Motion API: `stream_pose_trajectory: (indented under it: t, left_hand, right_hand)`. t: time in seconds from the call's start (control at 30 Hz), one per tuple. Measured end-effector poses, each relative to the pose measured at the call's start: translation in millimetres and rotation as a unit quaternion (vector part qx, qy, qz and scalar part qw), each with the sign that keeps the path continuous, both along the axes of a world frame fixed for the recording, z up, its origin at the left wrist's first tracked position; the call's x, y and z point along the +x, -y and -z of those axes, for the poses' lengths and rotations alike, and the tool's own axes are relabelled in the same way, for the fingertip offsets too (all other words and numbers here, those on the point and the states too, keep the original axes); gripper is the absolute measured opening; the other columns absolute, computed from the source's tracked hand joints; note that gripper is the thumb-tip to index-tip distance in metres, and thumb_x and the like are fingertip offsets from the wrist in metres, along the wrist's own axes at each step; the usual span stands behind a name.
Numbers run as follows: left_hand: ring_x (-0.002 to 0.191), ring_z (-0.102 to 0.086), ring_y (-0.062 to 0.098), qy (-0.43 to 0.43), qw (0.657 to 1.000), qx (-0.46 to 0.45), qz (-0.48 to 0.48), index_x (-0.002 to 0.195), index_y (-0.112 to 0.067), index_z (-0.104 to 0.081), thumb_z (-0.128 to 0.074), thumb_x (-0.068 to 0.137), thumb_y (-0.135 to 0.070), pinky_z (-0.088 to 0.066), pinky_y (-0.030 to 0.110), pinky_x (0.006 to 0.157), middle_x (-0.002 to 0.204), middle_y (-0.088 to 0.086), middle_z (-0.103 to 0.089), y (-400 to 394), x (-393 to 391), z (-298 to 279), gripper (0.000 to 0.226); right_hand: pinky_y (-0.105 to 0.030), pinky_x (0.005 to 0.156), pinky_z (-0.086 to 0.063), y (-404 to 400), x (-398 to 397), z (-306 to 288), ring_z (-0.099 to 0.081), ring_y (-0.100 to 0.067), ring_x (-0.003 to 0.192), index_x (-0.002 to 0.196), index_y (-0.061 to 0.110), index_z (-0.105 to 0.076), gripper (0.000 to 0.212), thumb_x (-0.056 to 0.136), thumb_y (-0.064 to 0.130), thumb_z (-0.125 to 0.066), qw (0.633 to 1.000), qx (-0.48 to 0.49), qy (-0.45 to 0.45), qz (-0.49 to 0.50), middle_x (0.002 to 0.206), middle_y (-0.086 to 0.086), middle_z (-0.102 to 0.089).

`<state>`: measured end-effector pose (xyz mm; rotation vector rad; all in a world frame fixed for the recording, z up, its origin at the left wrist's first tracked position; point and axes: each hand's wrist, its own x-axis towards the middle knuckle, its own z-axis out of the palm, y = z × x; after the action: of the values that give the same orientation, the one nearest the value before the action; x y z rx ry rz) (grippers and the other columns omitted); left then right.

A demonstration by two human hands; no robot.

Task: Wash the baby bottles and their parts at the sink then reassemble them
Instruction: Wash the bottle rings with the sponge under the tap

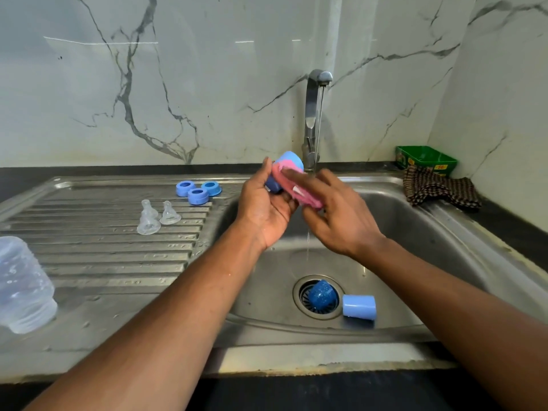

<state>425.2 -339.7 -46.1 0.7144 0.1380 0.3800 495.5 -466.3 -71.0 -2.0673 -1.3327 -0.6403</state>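
Observation:
Over the sink basin (415,232), my left hand (264,209) grips a light blue bottle cap (289,160). My right hand (338,215) holds a pink sponge (296,188) pressed against that cap, just left of the running water. A second light blue cap (359,307) lies on its side by the drain, and a dark blue piece (321,295) sits in the drain strainer. On the drainboard (103,262) lie three blue collar rings (198,191) and three clear teats (157,216). A clear bottle (22,286) lies at the left edge.
The chrome tap (314,114) runs a thin stream into the basin. A green box (425,160) and a brown checked cloth (439,191) sit on the dark counter at the back right. Marble wall panels rise behind the sink.

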Motion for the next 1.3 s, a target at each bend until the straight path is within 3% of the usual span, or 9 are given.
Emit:
stream_pose_trajectory:
  t: [0.13, 0.27, 0.47, 0.63, 0.8, 0.97, 1.1, 1.23, 1.3]
  left_hand:
    - [0.066, -0.052, 0.013, -0.027, 0.999, 0.033, 0.008, 0.098, -0.007, -0.066, -0.049, 0.101, -0.036, -0.051, 0.019, 0.054, 0.078, 0.007, -0.065, 1, 2, 1, 0.034]
    - [0.07, -0.06, 0.013, -0.074, 0.993, 0.091, -0.015, 0.119, -0.009, -0.064, -0.054, 0.097, -0.046, -0.051, 0.025, 0.064, 0.087, 0.005, -0.068, 2, 4, 7, 0.044]
    - [0.054, -0.039, 0.007, -0.124, 0.98, 0.138, -0.075, 0.124, -0.017, -0.064, -0.058, 0.092, -0.055, -0.032, 0.018, 0.049, 0.068, -0.006, -0.057, 4, 10, 11, 0.05]
    - [0.05, -0.029, 0.006, -0.152, 0.97, 0.175, -0.075, 0.116, -0.021, -0.066, -0.053, 0.088, -0.068, -0.024, 0.018, 0.039, 0.082, -0.005, -0.074, 2, 7, 7, 0.056]
    - [0.05, -0.037, 0.007, -0.188, 0.951, 0.205, -0.137, 0.089, -0.024, -0.066, -0.055, 0.086, -0.069, -0.027, 0.021, 0.043, 0.064, -0.007, -0.056, -2, 8, 6, 0.047]
    - [0.038, -0.032, 0.004, -0.193, 0.938, 0.256, -0.132, 0.104, -0.024, -0.066, -0.05, 0.085, -0.075, -0.022, 0.021, 0.04, 0.073, -0.002, -0.074, -2, 7, 6, 0.058]
    - [0.051, -0.032, 0.009, -0.224, 0.934, 0.257, -0.103, 0.081, -0.024, -0.068, -0.047, 0.073, -0.088, -0.024, 0.023, 0.045, 0.056, -0.008, -0.057, -5, 7, 7, 0.067]
    - [0.053, -0.037, 0.007, -0.205, 0.937, 0.27, -0.08, 0.093, -0.02, -0.07, -0.059, 0.08, -0.074, -0.027, 0.021, 0.045, 0.075, -0.004, -0.071, -4, 8, 6, 0.057]
    - [0.052, -0.04, 0.006, -0.184, 0.948, 0.251, -0.066, 0.092, -0.018, -0.068, -0.061, 0.085, -0.065, -0.028, 0.02, 0.046, 0.066, -0.006, -0.069, -1, 8, 6, 0.049]
  right_hand:
    - [-0.036, 0.068, -0.051, -6, 1, -1, -0.058, -0.018, 0.088, 0.145, 0.034, -0.047, 0.05, 0.097, 0.047, -0.052, 0.999, 0.05, -0.014, 0.001, 0.107, 0.001, -0.057]
    - [-0.032, 0.061, -0.044, -5, 3, -2, -0.056, -0.022, 0.082, 0.145, 0.036, -0.044, 0.043, 0.103, 0.036, -0.048, 0.996, 0.058, 0.019, 0.059, 0.102, -0.002, -0.055]
    - [-0.033, 0.064, -0.04, -3, -5, 6, -0.046, -0.014, 0.083, 0.155, 0.036, -0.027, 0.052, 0.104, 0.032, -0.039, 1.0, 0.0, 0.0, -0.03, 0.106, 0.002, -0.045]
    - [-0.035, 0.063, -0.038, -5, 2, -1, -0.05, -0.025, 0.077, 0.155, 0.045, -0.017, 0.052, 0.106, 0.038, -0.033, 0.996, 0.03, -0.025, 0.08, 0.1, -0.001, -0.044]
    - [-0.036, 0.06, -0.042, -8, -11, 6, -0.059, -0.036, 0.081, 0.156, 0.035, -0.022, 0.055, 0.104, 0.032, -0.038, 0.997, -0.051, 0.051, -0.007, 0.115, -0.009, -0.055]
    - [-0.042, 0.065, -0.048, -9, 1, 1, -0.059, -0.037, 0.085, 0.157, 0.036, -0.018, 0.055, 0.105, 0.034, -0.038, 0.997, -0.001, 0.007, 0.074, 0.116, -0.011, -0.053]
    - [-0.04, 0.058, -0.044, -9, -12, 1, -0.056, -0.034, 0.078, 0.157, 0.035, -0.018, 0.058, 0.104, 0.03, -0.041, 0.996, -0.059, 0.069, 0.001, 0.115, -0.01, -0.049]
    - [-0.035, 0.058, -0.038, -2, 9, -10, -0.054, -0.032, 0.076, 0.156, 0.033, -0.025, 0.057, 0.104, 0.023, -0.046, 0.996, 0.002, 0.048, 0.077, 0.111, -0.013, -0.051]
    - [-0.037, 0.059, -0.043, 1, 6, -8, -0.056, -0.033, 0.081, 0.156, 0.033, -0.025, 0.057, 0.103, 0.023, -0.045, 0.998, -0.016, 0.042, 0.035, 0.116, -0.012, -0.05]
